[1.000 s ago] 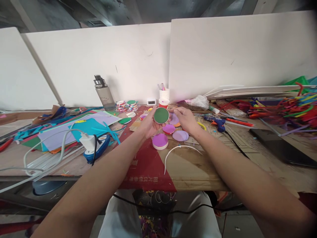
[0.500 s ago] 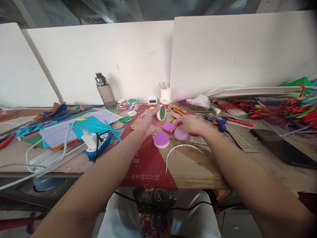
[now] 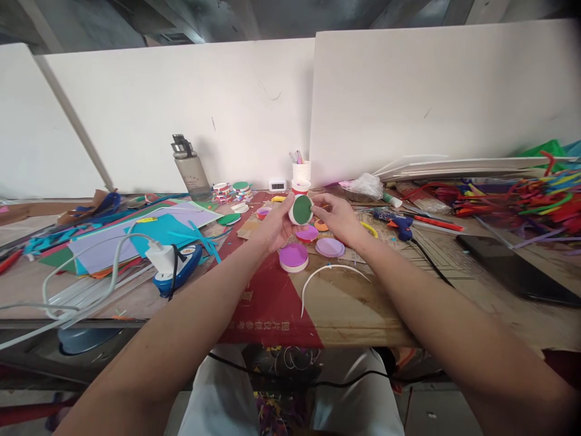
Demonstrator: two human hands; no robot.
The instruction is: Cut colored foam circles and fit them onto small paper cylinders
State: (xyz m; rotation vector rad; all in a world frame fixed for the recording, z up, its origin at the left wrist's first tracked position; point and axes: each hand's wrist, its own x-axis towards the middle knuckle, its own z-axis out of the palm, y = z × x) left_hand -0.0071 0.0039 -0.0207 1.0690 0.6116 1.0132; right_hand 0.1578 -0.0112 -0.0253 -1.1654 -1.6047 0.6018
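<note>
- green disc (image 3: 301, 209) stands on edge in the left hand (image 3: 275, 227), just above the middle of the table (image 3: 358, 309), toward its far edge.
- left hand cups it from behind, fingers closed on the white rim; right hand (image 3: 338, 218) pinches the rim's right side.
- probably very light, paper or foam: the rim looks stiff, the face easy to dent, so the rim is the place to grip.
- flat round green face, white side band, like a shallow drum.
- under the hands lie a purple disc (image 3: 293, 257), lilac circles (image 3: 330, 247) and a curved white strip (image 3: 333, 275).
- glue gun (image 3: 399, 224) lies further right.
</note>
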